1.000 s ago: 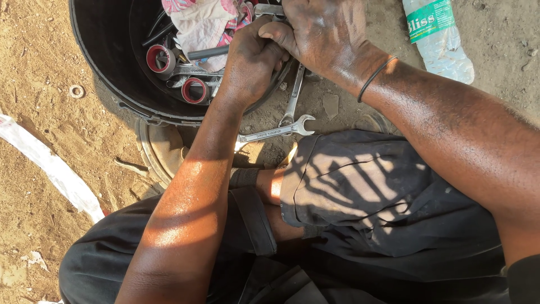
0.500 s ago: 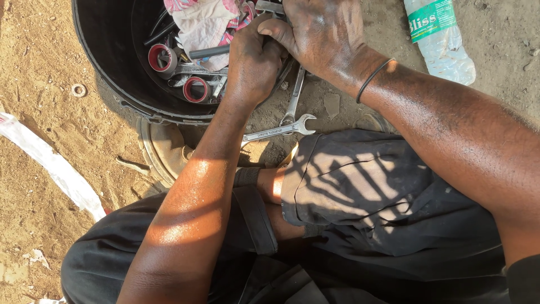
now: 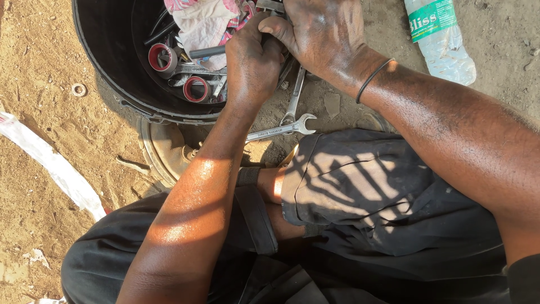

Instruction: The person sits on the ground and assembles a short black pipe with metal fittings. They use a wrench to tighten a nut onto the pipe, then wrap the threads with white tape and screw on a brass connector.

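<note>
My left hand [image 3: 252,66] is a closed fist around a dark metal bar [image 3: 207,52], whose end sticks out to the left over the bucket. My right hand [image 3: 322,35] lies right against it from above, thumb pressed on the fist. Its fingers are hidden, so what it grips does not show. Both hands are at the near rim of a black bucket [image 3: 107,84] holding metal tools, red-rimmed rings [image 3: 197,90] and a pale rag [image 3: 205,22]. Two open-ended spanners [image 3: 281,129] lie on the sand just below the hands.
I sit on sandy ground with dark trousers [image 3: 365,214] and a worn shoe [image 3: 166,152] under the bucket's edge. A clear plastic bottle with a green label [image 3: 441,39] lies at top right. A white strip [image 3: 50,163] and a small washer [image 3: 79,89] lie at left.
The hands stay clasped together at the bucket's rim with only slight shifts. The view has drifted a little, so the bucket sits slightly further right.
</note>
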The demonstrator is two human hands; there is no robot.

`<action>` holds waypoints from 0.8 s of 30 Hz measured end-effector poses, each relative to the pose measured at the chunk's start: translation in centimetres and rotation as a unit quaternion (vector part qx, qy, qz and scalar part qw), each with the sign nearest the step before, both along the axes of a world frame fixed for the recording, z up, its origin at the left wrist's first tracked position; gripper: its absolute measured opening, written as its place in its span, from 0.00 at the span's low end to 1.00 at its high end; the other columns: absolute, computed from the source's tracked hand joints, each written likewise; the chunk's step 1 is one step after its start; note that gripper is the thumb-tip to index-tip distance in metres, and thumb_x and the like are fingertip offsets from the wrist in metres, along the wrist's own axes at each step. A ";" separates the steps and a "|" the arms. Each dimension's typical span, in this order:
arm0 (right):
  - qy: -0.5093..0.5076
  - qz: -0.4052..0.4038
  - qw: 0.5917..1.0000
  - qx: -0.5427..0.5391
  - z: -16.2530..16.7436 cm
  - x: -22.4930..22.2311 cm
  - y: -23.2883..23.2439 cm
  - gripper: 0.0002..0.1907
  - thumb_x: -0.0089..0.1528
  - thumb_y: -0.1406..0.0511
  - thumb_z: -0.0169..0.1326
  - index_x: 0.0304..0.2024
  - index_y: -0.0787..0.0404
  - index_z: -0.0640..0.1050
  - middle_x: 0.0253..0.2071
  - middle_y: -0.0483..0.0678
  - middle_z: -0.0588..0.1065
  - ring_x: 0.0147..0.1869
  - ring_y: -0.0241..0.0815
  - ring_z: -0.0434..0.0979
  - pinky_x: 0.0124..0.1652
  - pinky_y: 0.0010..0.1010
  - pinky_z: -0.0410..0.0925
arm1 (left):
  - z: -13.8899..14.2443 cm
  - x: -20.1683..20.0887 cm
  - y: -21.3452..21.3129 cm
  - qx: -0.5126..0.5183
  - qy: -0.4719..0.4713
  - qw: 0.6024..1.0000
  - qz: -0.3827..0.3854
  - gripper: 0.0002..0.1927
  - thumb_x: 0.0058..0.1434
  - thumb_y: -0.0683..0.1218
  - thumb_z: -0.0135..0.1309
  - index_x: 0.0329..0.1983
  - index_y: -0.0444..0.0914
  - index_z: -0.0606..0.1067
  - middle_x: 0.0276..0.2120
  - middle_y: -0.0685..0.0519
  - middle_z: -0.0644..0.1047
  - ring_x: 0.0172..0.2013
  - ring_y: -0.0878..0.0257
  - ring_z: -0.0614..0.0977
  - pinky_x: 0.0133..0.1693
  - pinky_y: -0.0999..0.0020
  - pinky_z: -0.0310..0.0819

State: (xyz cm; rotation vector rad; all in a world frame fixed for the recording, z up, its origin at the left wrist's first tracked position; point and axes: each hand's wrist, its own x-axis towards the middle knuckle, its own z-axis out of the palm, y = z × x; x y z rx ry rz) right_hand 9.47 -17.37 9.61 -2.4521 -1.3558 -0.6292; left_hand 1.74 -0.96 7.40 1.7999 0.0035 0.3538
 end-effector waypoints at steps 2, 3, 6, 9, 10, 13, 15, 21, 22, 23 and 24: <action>0.004 -0.005 1.000 -0.004 0.0 0.0 0.0 0.28 0.79 0.44 0.45 0.47 0.59 0.80 0.31 0.49 0.74 0.33 0.46 0.77 0.35 0.42 0.69 | 0.0 -0.1 -0.1 0.012 -0.009 1.000 0.011 0.12 0.65 0.34 0.48 0.49 0.33 0.76 0.25 0.51 0.80 0.27 0.67 0.84 0.31 0.67 0.78; 0.002 -0.008 1.000 -0.008 0.0 0.0 0.0 0.28 0.79 0.43 0.45 0.46 0.59 0.80 0.30 0.49 0.74 0.33 0.46 0.76 0.35 0.43 0.69 | 0.0 -0.1 -0.1 0.019 -0.015 1.000 0.017 0.12 0.65 0.34 0.47 0.50 0.33 0.76 0.26 0.50 0.81 0.27 0.66 0.84 0.31 0.67 0.78; -0.013 -0.016 1.000 -0.005 0.1 -0.3 0.0 0.30 0.80 0.43 0.43 0.45 0.59 0.79 0.30 0.48 0.73 0.33 0.45 0.76 0.36 0.43 0.68 | 0.0 -0.3 -0.2 0.041 -0.044 0.997 0.038 0.13 0.64 0.34 0.47 0.51 0.33 0.76 0.29 0.47 0.82 0.30 0.63 0.86 0.34 0.66 0.80; -0.032 -0.013 0.999 0.007 0.1 -0.5 0.2 0.29 0.79 0.44 0.39 0.46 0.59 0.79 0.29 0.48 0.72 0.33 0.44 0.75 0.36 0.42 0.68 | 0.0 -0.4 -0.4 0.050 -0.052 0.996 0.056 0.14 0.64 0.34 0.47 0.51 0.33 0.76 0.32 0.45 0.83 0.33 0.61 0.88 0.37 0.64 0.81; -0.023 -0.015 1.000 0.005 0.1 -0.5 0.3 0.30 0.79 0.44 0.39 0.45 0.59 0.79 0.28 0.48 0.72 0.32 0.44 0.74 0.35 0.41 0.68 | 0.1 -0.4 -0.3 0.051 -0.051 0.995 0.062 0.14 0.64 0.34 0.47 0.51 0.33 0.76 0.32 0.45 0.84 0.33 0.60 0.89 0.38 0.64 0.82; 0.033 -0.031 0.999 -0.013 0.2 -0.4 0.5 0.31 0.78 0.42 0.42 0.39 0.59 0.78 0.24 0.50 0.69 0.27 0.45 0.72 0.30 0.41 0.66 | 0.2 -0.5 -0.3 0.067 -0.043 0.994 0.074 0.15 0.64 0.34 0.48 0.52 0.33 0.76 0.32 0.43 0.84 0.34 0.58 0.89 0.38 0.63 0.82; 0.005 -0.021 1.000 0.006 0.2 -0.5 0.5 0.31 0.80 0.43 0.41 0.39 0.59 0.78 0.24 0.49 0.69 0.29 0.44 0.73 0.31 0.40 0.67 | 0.2 -0.5 -0.4 0.070 -0.048 0.993 0.080 0.15 0.64 0.34 0.48 0.53 0.32 0.76 0.33 0.43 0.84 0.35 0.56 0.90 0.38 0.62 0.82; -0.005 -0.030 0.999 0.017 0.2 -0.8 0.8 0.32 0.79 0.42 0.41 0.40 0.59 0.79 0.27 0.48 0.71 0.28 0.43 0.74 0.29 0.38 0.67 | 0.2 -0.6 -0.4 0.101 -0.053 0.988 0.105 0.16 0.64 0.36 0.49 0.55 0.30 0.75 0.33 0.40 0.83 0.35 0.53 0.90 0.38 0.59 0.83; -0.005 -0.031 0.999 0.018 0.2 -0.8 0.8 0.31 0.79 0.42 0.41 0.41 0.59 0.80 0.27 0.48 0.71 0.28 0.43 0.74 0.28 0.38 0.67 | 0.2 -0.6 -0.4 0.106 -0.059 0.987 0.110 0.17 0.64 0.36 0.49 0.55 0.29 0.75 0.33 0.40 0.83 0.36 0.52 0.90 0.38 0.59 0.83; -0.001 -0.029 0.999 0.023 0.2 -0.8 0.8 0.31 0.79 0.42 0.41 0.42 0.59 0.80 0.27 0.49 0.72 0.28 0.43 0.74 0.28 0.37 0.67 | 0.2 -0.6 -0.5 0.110 -0.058 0.986 0.114 0.17 0.64 0.36 0.49 0.55 0.29 0.75 0.34 0.39 0.83 0.36 0.52 0.90 0.38 0.59 0.83; 0.002 -0.027 0.999 0.027 0.2 -0.8 0.9 0.31 0.79 0.42 0.41 0.43 0.59 0.80 0.28 0.49 0.72 0.29 0.43 0.75 0.28 0.36 0.67 | 0.3 -0.6 -0.5 0.114 -0.058 0.985 0.118 0.17 0.64 0.36 0.49 0.56 0.30 0.75 0.34 0.39 0.83 0.37 0.51 0.90 0.39 0.58 0.83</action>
